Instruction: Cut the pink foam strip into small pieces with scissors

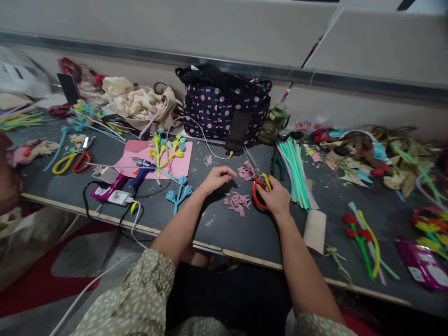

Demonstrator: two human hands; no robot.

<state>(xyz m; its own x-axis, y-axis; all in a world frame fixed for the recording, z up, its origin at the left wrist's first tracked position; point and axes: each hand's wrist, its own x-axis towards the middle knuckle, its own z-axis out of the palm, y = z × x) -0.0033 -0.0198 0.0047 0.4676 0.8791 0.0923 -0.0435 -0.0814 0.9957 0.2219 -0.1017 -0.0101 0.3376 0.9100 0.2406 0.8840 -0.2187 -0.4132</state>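
Two hands are held over one dark table. By the right hand, one pair of red-and-yellow scissors is gripped by its handles, with the blades directed away from the person. The left hand is held loosely open, its fingers bent, to the left of the pink pieces.

Three groups of pink pieces can be counted: a near pile and a far pile, both located between the hands and close to the scissors, and a small scatter beyond the left hand. The single pieces are too small and overlapped to be counted.

A second pair of scissors is laid at the left, and one blue glue gun is placed partly over one pink sheet. Near the left forearm, one blue flower stem with three heads is seen.

One phone is leaned against one patterned bag, beside which one bottle is stood. To the right of the right hand, one bundle of green stems, one beige roll and three red flower heads are laid out.
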